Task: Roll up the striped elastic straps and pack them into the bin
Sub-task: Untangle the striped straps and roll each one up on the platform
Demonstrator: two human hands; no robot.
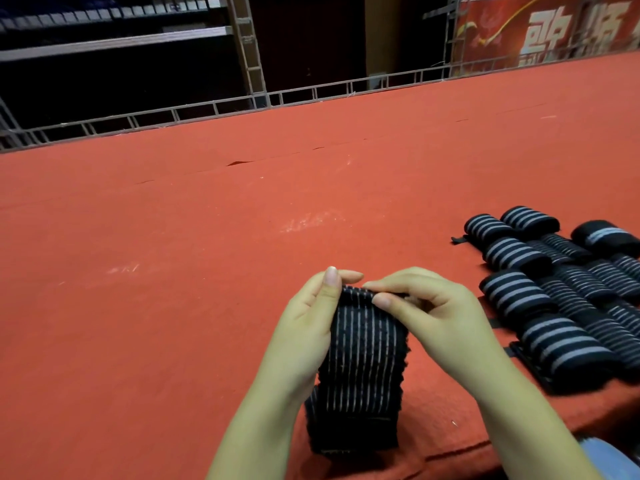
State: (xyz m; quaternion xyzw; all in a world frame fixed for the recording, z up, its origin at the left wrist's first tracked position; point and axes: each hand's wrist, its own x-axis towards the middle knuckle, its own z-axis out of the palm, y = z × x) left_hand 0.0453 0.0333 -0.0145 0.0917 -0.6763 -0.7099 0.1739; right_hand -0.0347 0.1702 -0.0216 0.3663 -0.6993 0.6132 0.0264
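A black elastic strap with thin pale stripes (363, 355) lies lengthwise in front of me on the red table (207, 237), its far end curled over into a small roll. My left hand (308, 317) pinches the left side of that rolled end, thumb on top. My right hand (426, 310) pinches its right side with thumb and fingertips. The strap's near end reaches the table's front edge. To the right lies a pile of rolled striped straps (561, 299), several of them in rows. No bin is in view.
A metal rail (277, 98) runs along the table's far edge, with dark shelving (114, 39) behind it. A red banner with pale characters (554, 29) hangs at the back right. A blue patch of cloth (606, 455) shows at the bottom right.
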